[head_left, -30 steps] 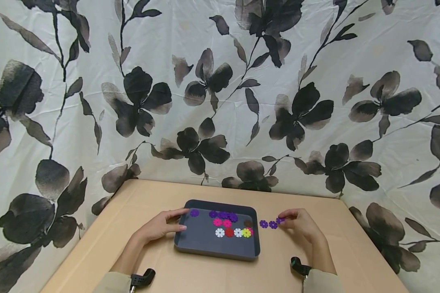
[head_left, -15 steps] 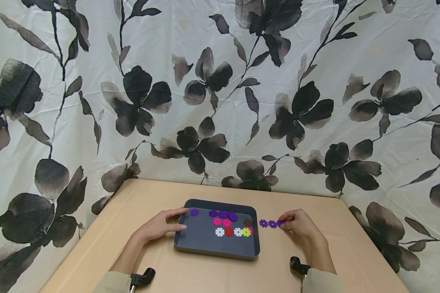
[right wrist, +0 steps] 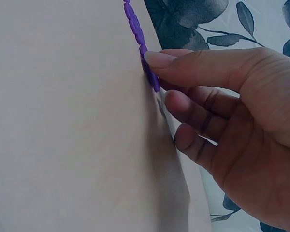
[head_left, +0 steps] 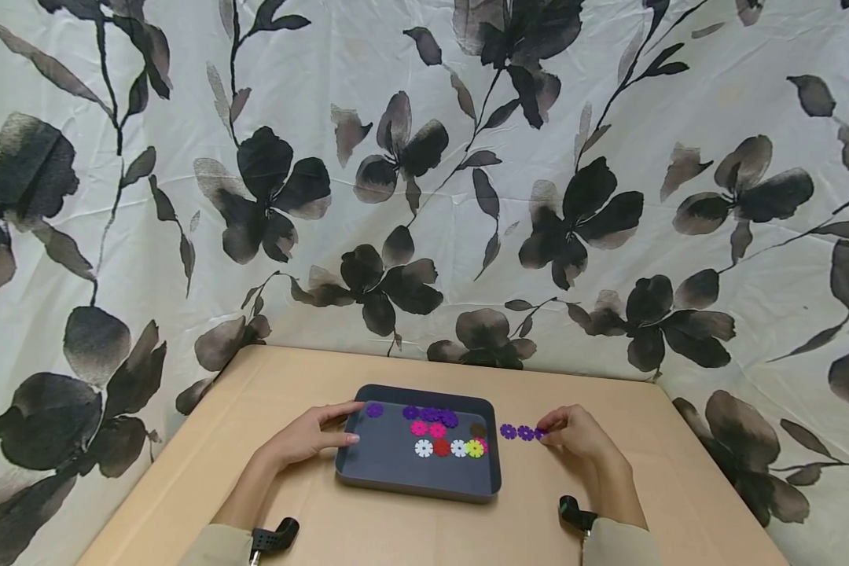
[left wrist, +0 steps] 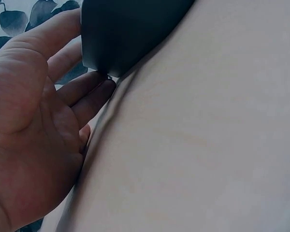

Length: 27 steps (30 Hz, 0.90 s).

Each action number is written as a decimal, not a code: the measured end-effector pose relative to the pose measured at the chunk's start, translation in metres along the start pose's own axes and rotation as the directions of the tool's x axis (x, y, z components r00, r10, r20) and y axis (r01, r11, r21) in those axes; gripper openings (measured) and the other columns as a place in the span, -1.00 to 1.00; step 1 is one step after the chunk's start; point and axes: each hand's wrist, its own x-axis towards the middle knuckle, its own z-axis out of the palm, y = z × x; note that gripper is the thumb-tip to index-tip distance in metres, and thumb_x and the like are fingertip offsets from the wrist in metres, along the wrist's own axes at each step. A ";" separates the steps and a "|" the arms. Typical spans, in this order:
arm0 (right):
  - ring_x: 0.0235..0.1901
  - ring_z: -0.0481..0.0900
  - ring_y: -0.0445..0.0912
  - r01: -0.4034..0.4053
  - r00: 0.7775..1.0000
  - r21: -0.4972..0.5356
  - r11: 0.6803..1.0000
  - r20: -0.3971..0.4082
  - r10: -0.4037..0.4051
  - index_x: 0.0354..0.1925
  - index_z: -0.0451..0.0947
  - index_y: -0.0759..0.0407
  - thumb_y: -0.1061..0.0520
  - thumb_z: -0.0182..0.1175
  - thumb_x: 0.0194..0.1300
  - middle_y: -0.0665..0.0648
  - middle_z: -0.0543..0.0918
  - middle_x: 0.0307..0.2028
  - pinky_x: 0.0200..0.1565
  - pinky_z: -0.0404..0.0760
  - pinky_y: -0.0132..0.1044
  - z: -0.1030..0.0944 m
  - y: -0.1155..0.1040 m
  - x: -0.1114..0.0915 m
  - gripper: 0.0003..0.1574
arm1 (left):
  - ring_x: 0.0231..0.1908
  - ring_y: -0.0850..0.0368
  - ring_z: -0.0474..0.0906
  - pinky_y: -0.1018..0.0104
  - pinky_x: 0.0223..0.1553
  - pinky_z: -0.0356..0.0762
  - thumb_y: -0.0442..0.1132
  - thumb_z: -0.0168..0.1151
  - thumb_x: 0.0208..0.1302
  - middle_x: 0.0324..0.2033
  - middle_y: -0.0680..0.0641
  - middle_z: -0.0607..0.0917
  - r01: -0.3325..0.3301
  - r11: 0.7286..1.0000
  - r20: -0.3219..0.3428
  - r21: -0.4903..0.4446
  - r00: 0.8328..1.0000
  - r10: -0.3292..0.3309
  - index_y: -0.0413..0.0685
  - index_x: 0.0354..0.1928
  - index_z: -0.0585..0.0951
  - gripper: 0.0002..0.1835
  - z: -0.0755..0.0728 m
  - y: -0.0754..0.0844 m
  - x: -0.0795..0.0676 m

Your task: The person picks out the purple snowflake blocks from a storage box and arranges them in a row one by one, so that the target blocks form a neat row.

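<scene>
My right hand (head_left: 582, 434) pinches the end of a short row of purple flower-shaped discs (head_left: 527, 433), just right of the tray. In the right wrist view, thumb and forefinger grip the last purple disc (right wrist: 149, 72), seen edge-on close over the table; the others line up beyond it. My left hand (head_left: 311, 435) holds the left side of a dark grey tray (head_left: 396, 474), thumb and forefinger at its rim. The left wrist view shows other fingers bent against the tray's outside (left wrist: 125, 36). Thumb and forefinger tips are hidden there.
In the tray lie several purple discs (head_left: 430, 414), pink discs (head_left: 420, 428), white discs (head_left: 424, 448), a red disc (head_left: 442, 448), a yellow disc (head_left: 475, 448) and a brown disc (head_left: 478, 430). A flower-printed cloth (head_left: 481, 236) hangs behind the light wooden-coloured table (head_left: 304, 369).
The purple disc in my right hand, tilted up at first, has come level with the other two in the row. My left hand and the tray stay in place.
</scene>
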 end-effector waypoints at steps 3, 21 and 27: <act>-0.25 0.57 -0.03 0.007 1.000 -0.002 1.000 -0.006 -0.007 -0.05 0.75 0.30 0.43 0.38 0.23 0.17 0.74 -0.21 -0.22 0.57 -0.31 0.000 0.000 0.002 -0.71 | 0.57 -0.32 0.12 -0.24 0.58 0.07 -0.09 0.42 0.37 0.56 -0.27 0.29 0.001 1.000 -0.001 0.006 1.000 -0.001 -0.08 0.53 0.41 -0.26 0.000 0.000 0.001; -0.31 0.59 -0.09 0.300 0.947 0.177 0.937 -0.173 -0.271 0.10 0.70 0.22 0.15 0.40 0.37 0.25 0.73 -0.18 -0.33 0.62 -0.43 0.022 -0.056 0.016 -0.64 | 0.58 -0.23 0.14 -0.17 0.59 0.09 -0.09 0.44 0.35 0.56 -0.19 0.31 0.022 1.000 -0.007 0.009 1.000 -0.021 -0.03 0.53 0.41 -0.25 -0.001 -0.002 0.003; -0.20 0.71 -0.09 0.312 0.950 0.260 0.914 -0.110 -0.293 0.13 0.69 0.21 0.14 0.40 0.37 0.35 0.75 -0.04 -0.16 0.72 -0.41 0.046 -0.078 0.024 -0.61 | 0.59 -0.23 0.12 -0.17 0.59 0.07 -0.07 0.46 0.34 0.57 -0.22 0.29 0.015 1.000 -0.004 -0.008 1.000 -0.015 -0.04 0.53 0.41 -0.23 -0.001 -0.004 0.003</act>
